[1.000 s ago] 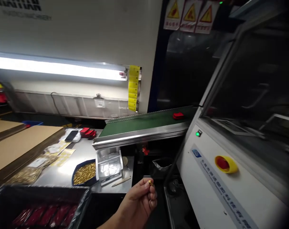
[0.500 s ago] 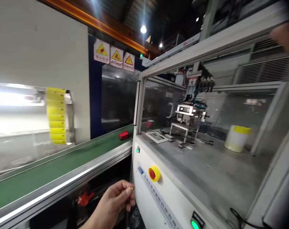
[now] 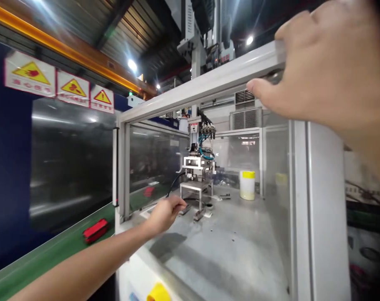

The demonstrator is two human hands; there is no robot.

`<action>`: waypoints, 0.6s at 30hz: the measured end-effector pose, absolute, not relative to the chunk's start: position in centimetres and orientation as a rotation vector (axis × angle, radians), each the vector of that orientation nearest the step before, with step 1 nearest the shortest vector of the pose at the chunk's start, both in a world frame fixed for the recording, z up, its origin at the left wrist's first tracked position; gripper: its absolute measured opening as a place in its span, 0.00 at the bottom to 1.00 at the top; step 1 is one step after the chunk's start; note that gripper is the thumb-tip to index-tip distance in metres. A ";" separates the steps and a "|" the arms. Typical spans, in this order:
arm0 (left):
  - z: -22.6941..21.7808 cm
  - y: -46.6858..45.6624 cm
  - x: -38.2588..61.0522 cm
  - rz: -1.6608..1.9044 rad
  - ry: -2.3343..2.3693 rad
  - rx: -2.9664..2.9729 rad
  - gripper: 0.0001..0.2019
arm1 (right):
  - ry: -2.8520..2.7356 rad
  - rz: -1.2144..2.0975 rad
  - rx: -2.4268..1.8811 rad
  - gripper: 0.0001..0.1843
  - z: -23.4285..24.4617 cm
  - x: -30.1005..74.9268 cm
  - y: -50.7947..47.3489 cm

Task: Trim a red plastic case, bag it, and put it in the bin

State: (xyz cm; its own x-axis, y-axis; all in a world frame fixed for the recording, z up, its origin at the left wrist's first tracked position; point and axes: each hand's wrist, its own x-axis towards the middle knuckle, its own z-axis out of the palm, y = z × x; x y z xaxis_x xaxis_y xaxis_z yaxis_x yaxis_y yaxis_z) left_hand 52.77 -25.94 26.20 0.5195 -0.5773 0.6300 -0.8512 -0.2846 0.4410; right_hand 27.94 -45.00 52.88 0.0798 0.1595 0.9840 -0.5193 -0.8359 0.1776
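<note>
My left hand reaches into the open machine enclosure with its fingertips pinched together just left of the small metal fixture on the grey deck. The small brass piece seen in that pinch earlier is hidden by the fingers. My right hand is raised at the upper right, fingers curled over the enclosure's white top rail.
A white container with a yellow lid stands behind the fixture. A red part lies on the green conveyor belt at the left. A yellow stop button sits on the front panel. Warning signs hang above.
My view swung from the bench to the machine. My left hand rose from below the panel into the enclosure by the fixture, and my right hand came up onto the top rail.
</note>
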 end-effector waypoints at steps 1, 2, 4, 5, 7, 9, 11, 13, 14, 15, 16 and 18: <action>26.9 -27.1 54.0 0.479 -1.213 2.010 0.08 | -0.352 1.775 1.836 0.64 52.6 27.9 -44.6; 27.6 -28.2 55.2 0.504 -1.256 2.029 0.08 | -0.366 1.744 1.809 0.61 52.4 27.8 -44.3; 28.6 -30.2 57.4 0.548 -1.332 2.065 0.09 | -0.443 1.706 1.790 0.54 52.2 27.7 -43.9; 29.0 -31.1 58.5 0.567 -1.366 2.082 0.09 | -0.482 1.688 1.795 0.51 52.2 27.6 -43.9; 29.5 -32.8 60.4 0.605 -1.419 2.113 0.08 | -0.523 1.667 1.812 0.48 52.2 27.5 -43.7; 29.7 -34.0 62.0 0.643 -1.456 2.139 0.07 | -0.518 1.666 1.813 0.46 52.2 27.4 -43.6; 29.7 -35.0 63.5 0.682 -1.489 2.161 0.08 | -0.511 1.666 1.794 0.43 52.2 27.5 -43.5; 30.0 -36.0 64.8 0.716 -1.532 2.184 0.08 | -0.530 1.654 1.762 0.41 52.3 27.6 -43.6; 30.3 -36.6 65.5 0.731 -1.558 2.198 0.08 | -0.545 1.646 1.746 0.41 52.3 27.7 -43.7; 30.7 -37.4 66.1 0.743 -1.585 2.214 0.08 | -0.558 1.641 1.734 0.41 52.4 27.7 -43.9; 31.3 -38.2 66.7 0.753 -1.611 2.234 0.08 | -0.565 1.640 1.726 0.42 52.5 27.8 -44.1; 32.8 -40.2 67.7 0.763 -1.659 2.283 0.08 | -0.546 1.650 1.714 0.44 52.6 27.9 -44.7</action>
